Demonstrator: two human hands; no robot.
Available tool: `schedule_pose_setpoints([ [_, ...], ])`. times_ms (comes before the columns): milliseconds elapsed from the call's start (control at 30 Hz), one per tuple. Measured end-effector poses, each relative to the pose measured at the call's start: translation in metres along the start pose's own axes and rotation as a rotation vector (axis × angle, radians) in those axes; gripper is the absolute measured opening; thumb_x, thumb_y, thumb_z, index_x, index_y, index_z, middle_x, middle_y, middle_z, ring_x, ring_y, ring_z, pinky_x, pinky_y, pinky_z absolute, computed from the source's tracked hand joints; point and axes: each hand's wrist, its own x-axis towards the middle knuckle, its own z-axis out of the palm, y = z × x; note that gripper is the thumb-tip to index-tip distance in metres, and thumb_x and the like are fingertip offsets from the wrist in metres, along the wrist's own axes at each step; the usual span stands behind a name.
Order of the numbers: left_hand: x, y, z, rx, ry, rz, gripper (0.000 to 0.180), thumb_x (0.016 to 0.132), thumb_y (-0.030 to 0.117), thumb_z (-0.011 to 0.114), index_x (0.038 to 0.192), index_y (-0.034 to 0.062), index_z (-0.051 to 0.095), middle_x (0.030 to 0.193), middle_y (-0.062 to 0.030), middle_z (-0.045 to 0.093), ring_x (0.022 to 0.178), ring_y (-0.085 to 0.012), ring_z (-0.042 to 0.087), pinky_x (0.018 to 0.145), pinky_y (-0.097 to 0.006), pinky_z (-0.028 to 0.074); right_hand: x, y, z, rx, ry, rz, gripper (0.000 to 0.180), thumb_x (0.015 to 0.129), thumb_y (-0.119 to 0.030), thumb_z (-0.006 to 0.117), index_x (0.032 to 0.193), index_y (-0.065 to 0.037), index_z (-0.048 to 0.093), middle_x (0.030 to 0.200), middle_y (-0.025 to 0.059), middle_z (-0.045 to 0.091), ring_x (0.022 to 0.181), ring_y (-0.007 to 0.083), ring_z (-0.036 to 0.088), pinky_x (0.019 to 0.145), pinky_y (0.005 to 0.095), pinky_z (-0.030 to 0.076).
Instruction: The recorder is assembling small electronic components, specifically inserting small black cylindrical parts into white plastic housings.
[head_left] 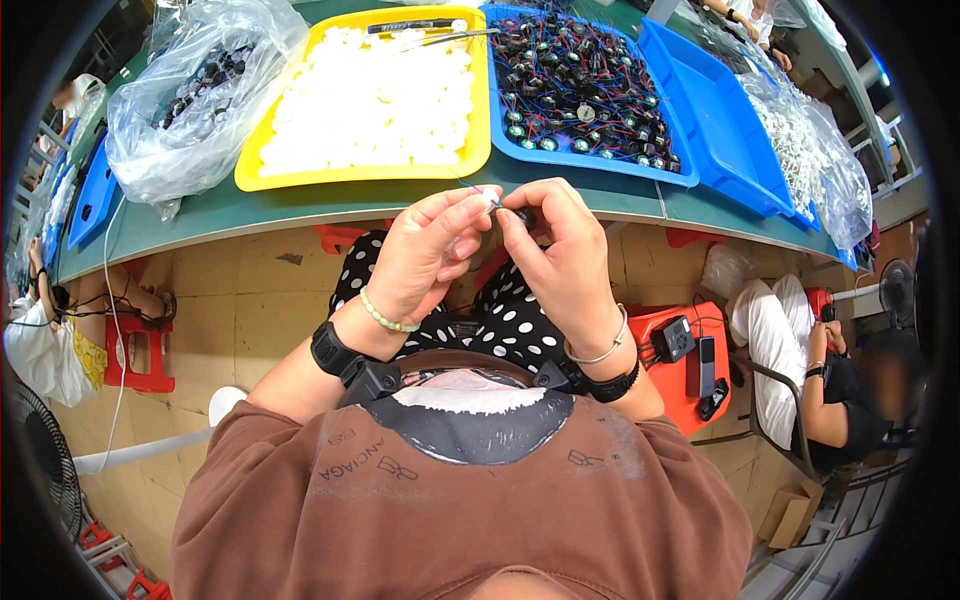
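My hands meet in front of me, just off the near edge of the green table. Pinched in my left hand [440, 235] is a small white plastic part [491, 197], mostly covered by the fingers. My right hand [562, 245] grips a small black round motor [527, 216] with thin wires, close against the white part. Whether the two pieces are joined, I cannot tell. Ahead lie a yellow tray [250, 172] full of white plastic parts and a blue tray [600, 172] heaped with black wired motors.
A clear plastic bag [150, 150] with dark parts lies at the left. Right of the motors sit another blue tray [715, 120] and a bag of white pieces [815, 165]. A red stool [672, 340] holds electronic devices. Another person [840, 370] sits at the right.
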Motion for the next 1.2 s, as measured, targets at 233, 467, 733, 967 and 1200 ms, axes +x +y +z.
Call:
schedule_pose_setpoints([
  [233,0.000,-0.003,0.000,0.070,-0.004,-0.008,0.024,0.090,0.016,0.061,0.110,0.0028,0.062,0.080,0.0055,0.055,0.059,0.0011,0.041,0.044,-0.012,0.030,0.002,0.007,0.000,-0.165,0.005,-0.219,0.010,0.079,0.001,0.064,0.086,0.001,0.057,0.082,0.0089,0.055,0.063,0.0158,0.056,0.053,0.0250,0.047],
  [467,-0.002,-0.002,0.003,0.024,0.013,0.009,0.023,0.090,0.016,0.061,0.109,0.0034,0.063,0.078,0.0059,0.054,0.059,0.0013,0.041,0.043,-0.012,0.029,0.001,0.001,0.001,-0.062,0.098,-0.133,0.010,0.078,0.002,0.065,0.087,0.000,0.061,0.082,0.0083,0.057,0.065,0.0153,0.058,0.054,0.0243,0.049],
  [733,-0.001,-0.005,-0.003,-0.047,-0.034,0.016,0.023,0.090,0.020,0.061,0.107,0.0035,0.062,0.081,0.0042,0.054,0.061,0.0002,0.041,0.043,-0.012,0.030,0.000,-0.001,0.002,-0.041,0.097,-0.151,0.017,0.077,0.003,0.066,0.093,0.000,0.061,0.088,0.0088,0.060,0.070,0.0166,0.062,0.058,0.0254,0.051],
  [967,0.002,-0.002,-0.006,-0.040,-0.051,0.013,0.026,0.091,0.023,0.060,0.106,0.0027,0.061,0.082,0.0036,0.055,0.062,-0.0005,0.041,0.043,-0.012,0.030,0.001,0.000,0.001,-0.050,0.037,-0.094,0.022,0.078,0.002,0.066,0.099,-0.001,0.059,0.091,0.0089,0.062,0.068,0.0164,0.062,0.060,0.0255,0.051],
  [1200,0.001,0.016,-0.006,0.015,-0.047,-0.059,0.021,0.092,0.021,0.058,0.105,0.0055,0.062,0.080,0.0046,0.057,0.057,0.0004,0.041,0.042,-0.011,0.028,0.008,0.004,0.006,0.059,0.024,-0.063,0.021,0.079,0.000,0.066,0.099,-0.001,0.061,0.086,0.0070,0.063,0.062,0.0107,0.059,0.057,0.0226,0.047],
])
